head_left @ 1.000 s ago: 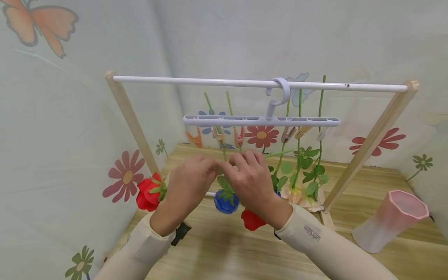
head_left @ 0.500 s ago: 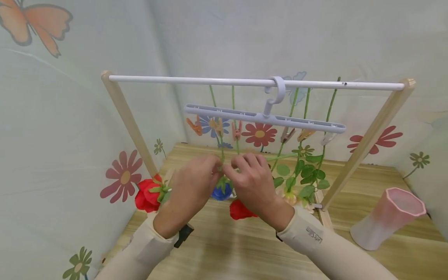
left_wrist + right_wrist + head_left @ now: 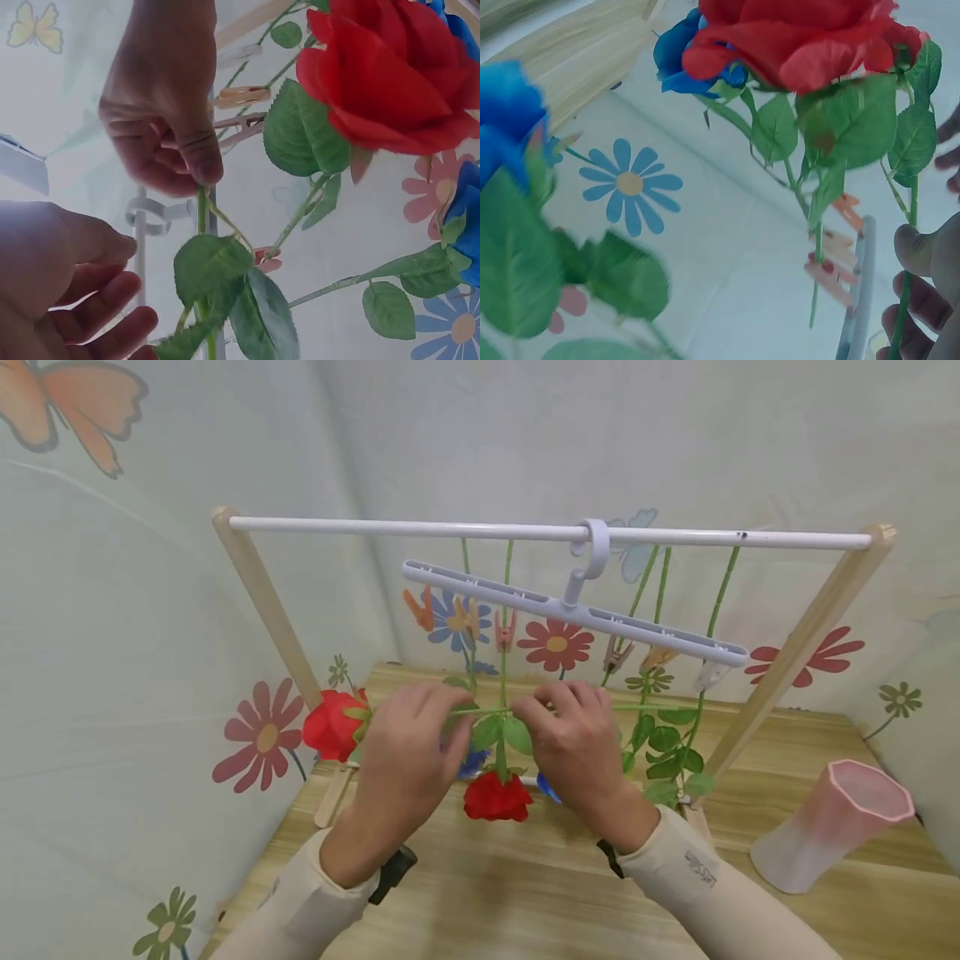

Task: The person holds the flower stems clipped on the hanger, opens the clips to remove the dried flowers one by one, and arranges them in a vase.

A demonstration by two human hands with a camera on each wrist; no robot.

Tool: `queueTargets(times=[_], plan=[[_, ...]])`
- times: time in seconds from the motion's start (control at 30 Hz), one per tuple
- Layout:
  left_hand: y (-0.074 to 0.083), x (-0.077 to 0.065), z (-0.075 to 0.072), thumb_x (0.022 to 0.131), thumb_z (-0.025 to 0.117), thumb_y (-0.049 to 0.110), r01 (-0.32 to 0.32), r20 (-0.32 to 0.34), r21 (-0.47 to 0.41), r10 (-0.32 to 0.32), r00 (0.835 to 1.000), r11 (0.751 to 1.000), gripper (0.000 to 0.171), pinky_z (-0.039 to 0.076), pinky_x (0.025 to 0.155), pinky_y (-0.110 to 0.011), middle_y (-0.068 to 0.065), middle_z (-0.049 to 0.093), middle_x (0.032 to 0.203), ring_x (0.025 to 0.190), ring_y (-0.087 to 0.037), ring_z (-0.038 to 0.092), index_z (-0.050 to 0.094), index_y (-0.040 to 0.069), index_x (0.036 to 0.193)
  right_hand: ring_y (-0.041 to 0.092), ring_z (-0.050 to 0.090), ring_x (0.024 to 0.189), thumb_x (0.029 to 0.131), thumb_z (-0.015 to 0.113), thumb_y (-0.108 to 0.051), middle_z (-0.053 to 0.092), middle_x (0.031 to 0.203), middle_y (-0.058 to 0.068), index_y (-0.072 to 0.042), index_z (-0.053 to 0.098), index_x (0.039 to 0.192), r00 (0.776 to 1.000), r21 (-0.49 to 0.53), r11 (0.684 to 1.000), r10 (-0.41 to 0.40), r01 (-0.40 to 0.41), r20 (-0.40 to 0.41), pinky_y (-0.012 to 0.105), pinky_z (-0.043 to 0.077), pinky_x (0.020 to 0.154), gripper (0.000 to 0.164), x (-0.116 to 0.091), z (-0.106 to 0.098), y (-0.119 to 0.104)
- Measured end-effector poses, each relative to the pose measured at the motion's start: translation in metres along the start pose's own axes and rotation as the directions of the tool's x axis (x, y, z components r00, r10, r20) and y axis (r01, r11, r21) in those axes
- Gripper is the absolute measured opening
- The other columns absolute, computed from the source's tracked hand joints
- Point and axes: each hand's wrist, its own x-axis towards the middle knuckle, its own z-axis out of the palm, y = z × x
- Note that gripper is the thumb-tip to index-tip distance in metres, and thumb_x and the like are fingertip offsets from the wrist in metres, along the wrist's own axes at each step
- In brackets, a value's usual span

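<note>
My right hand (image 3: 573, 743) pinches the green stem of a red rose (image 3: 332, 725), which lies sideways with its bloom at the left. Beside this stem is my left hand (image 3: 412, 752), its thumb and fingers apart in the left wrist view. Between the hands, another red rose (image 3: 497, 797) hangs head down from a pink clip (image 3: 505, 632) on a pale hanger (image 3: 540, 603). A blue flower (image 3: 474, 763) hangs behind the left hand. Nothing is in the orange clip (image 3: 420, 609) at the hanger's left end.
The hanger hooks over the white bar (image 3: 390, 527) of a wooden-legged rack (image 3: 798, 652), its right end low. More flowers hang from clips at the right, partly hidden. A pink and white vase (image 3: 832, 827) stands right of the rack on the wooden table (image 3: 487, 893).
My hands have drawn apart, the right one moving right. The hanger has tilted, its left end rising. The hanging red rose has come into view between the hands.
</note>
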Motion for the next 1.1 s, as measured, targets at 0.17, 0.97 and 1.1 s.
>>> queueTargets(times=[0.17, 0.97, 1.1], plan=[[0.000, -0.002, -0.001, 0.089, 0.078, 0.013, 0.021, 0.011, -0.049, -0.020, 1.000, 0.999, 0.015, 0.061, 0.079, -0.036, -0.007, 0.074, 0.095, 0.090, -0.023, 0.069, 0.072, 0.008, 0.101, 0.032, 0.061, 0.071, 0.099, 0.065, -0.015, 0.069, 0.077, 0.009, -0.013, 0.074, 0.082, 0.995, 0.018, 0.999, 0.049, -0.048, -0.085, 0.043, 0.046, 0.059, 0.020, -0.005, -0.004, 0.011], [-0.035, 0.002, 0.040, 0.098, 0.065, 0.019, 0.320, 0.293, -0.123, -0.273, 0.916, 0.940, 0.026, 0.061, 0.090, -0.045, -0.007, 0.074, 0.121, 0.111, -0.027, 0.071, 0.072, 0.011, 0.122, 0.033, 0.058, 0.076, 0.082, 0.082, -0.005, 0.070, 0.081, 0.018, -0.003, 0.078, 0.091, 0.869, 0.101, 0.880, 0.474, -0.464, -0.139, 0.038, 0.039, 0.071, 0.010, -0.046, -0.057, 0.066], [-0.052, 0.011, 0.057, 0.101, 0.060, 0.025, 0.440, 0.348, -0.196, -0.357, 0.867, 0.876, 0.031, 0.060, 0.090, -0.046, -0.009, 0.072, 0.126, 0.110, -0.027, 0.071, 0.070, 0.010, 0.126, 0.006, 0.057, 0.082, 0.083, 0.082, -0.005, 0.071, 0.082, 0.018, -0.002, 0.078, 0.091, 0.834, 0.144, 0.849, 0.527, -0.508, -0.165, 0.021, 0.040, 0.077, 0.010, -0.050, -0.070, 0.071]])
